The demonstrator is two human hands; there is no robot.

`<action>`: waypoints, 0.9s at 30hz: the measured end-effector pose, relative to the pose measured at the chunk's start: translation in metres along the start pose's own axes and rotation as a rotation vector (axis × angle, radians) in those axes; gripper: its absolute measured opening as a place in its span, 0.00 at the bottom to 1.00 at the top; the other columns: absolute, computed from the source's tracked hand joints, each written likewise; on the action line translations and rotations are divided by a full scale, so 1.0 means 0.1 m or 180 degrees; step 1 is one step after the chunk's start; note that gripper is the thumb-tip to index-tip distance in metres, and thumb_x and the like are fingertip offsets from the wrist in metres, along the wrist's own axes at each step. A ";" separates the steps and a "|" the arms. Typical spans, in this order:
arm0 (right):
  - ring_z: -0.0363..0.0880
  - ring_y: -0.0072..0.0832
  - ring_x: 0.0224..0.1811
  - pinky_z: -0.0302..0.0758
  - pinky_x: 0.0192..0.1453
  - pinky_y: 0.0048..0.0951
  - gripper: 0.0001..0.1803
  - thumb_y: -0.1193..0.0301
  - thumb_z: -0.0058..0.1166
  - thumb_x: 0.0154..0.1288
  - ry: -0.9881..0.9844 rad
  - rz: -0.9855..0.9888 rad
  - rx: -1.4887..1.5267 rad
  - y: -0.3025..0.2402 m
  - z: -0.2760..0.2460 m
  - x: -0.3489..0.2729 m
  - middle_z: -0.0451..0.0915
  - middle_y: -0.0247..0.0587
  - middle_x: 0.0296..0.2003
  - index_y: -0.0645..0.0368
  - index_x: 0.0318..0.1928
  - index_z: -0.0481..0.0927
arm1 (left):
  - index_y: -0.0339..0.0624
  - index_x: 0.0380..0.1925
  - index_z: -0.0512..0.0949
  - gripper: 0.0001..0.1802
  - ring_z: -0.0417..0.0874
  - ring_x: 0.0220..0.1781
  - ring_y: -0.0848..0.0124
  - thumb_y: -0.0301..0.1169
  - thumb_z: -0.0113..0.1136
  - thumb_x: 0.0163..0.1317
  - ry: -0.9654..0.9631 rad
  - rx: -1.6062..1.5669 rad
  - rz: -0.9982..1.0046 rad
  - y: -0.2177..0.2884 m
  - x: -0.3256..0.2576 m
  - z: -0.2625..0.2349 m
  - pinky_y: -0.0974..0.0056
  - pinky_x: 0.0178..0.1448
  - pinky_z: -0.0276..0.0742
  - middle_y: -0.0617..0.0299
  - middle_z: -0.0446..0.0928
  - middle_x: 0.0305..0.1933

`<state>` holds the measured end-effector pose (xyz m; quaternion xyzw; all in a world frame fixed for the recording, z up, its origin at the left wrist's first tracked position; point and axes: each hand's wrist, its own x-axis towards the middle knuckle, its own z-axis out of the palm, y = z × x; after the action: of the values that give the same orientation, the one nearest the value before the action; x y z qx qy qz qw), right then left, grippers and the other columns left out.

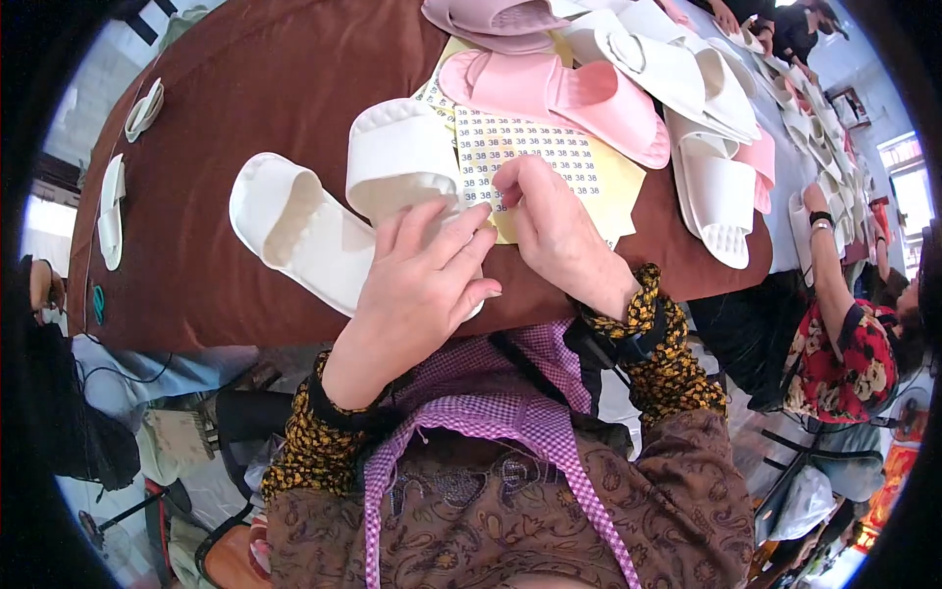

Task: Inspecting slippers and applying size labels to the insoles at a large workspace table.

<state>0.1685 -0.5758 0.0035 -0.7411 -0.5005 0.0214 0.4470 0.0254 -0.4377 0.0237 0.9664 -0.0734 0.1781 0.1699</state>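
Observation:
Two white slippers, a left one (270, 211) and a right one (397, 162), lie side by side on the brown-covered table in front of me. My left hand (417, 275) rests across the heel parts of the pair, its fingers stretched out. Just right of it, my right hand (564, 231) is over the lower edge of a sheet of small printed stickers (540, 157), with thumb and fingers curled together. Whatever sits between those fingertips is too small to make out. More yellow backing paper shows under the sheet.
A pink slipper pair (559, 93) overlaps the sheet's top. White slippers (721, 187) are heaped to the right, mauve ones (500, 20) at the back. Single white slippers (113, 211) lie at the table's left edge (147, 294). A co-worker's arm (829, 255) reaches in at right.

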 end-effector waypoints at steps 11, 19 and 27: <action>0.73 0.51 0.44 0.70 0.49 0.44 0.20 0.83 0.52 0.51 -0.0242 -0.0350 -0.0550 -0.02 0.01 0.04 0.74 0.51 0.41 0.62 0.47 0.69 | 0.42 0.50 0.77 0.26 0.68 0.61 0.53 0.41 0.66 0.52 -0.0069 -0.0058 0.0027 -0.04 0.03 0.06 0.49 0.63 0.61 0.61 0.74 0.55; 0.73 0.52 0.45 0.70 0.50 0.44 0.20 0.85 0.50 0.50 -0.0306 -0.0071 -0.0304 0.03 0.02 0.03 0.74 0.52 0.41 0.63 0.46 0.70 | 0.42 0.46 0.78 0.23 0.68 0.62 0.54 0.41 0.67 0.51 -0.0086 -0.0068 0.0054 -0.04 0.03 0.07 0.49 0.62 0.61 0.63 0.74 0.53; 0.73 0.37 0.35 0.73 0.43 0.35 0.17 0.88 0.45 0.54 -0.0121 -0.0223 -0.0305 0.05 0.04 0.03 0.71 0.46 0.34 0.63 0.45 0.68 | 0.42 0.44 0.79 0.21 0.68 0.62 0.55 0.41 0.67 0.52 -0.0118 -0.0069 0.0050 -0.04 0.03 0.07 0.50 0.63 0.60 0.63 0.74 0.53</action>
<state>0.1715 -0.5715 -0.0013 -0.7432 -0.5349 -0.0042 0.4019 0.0307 -0.4365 0.0176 0.9671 -0.0860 0.1608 0.1776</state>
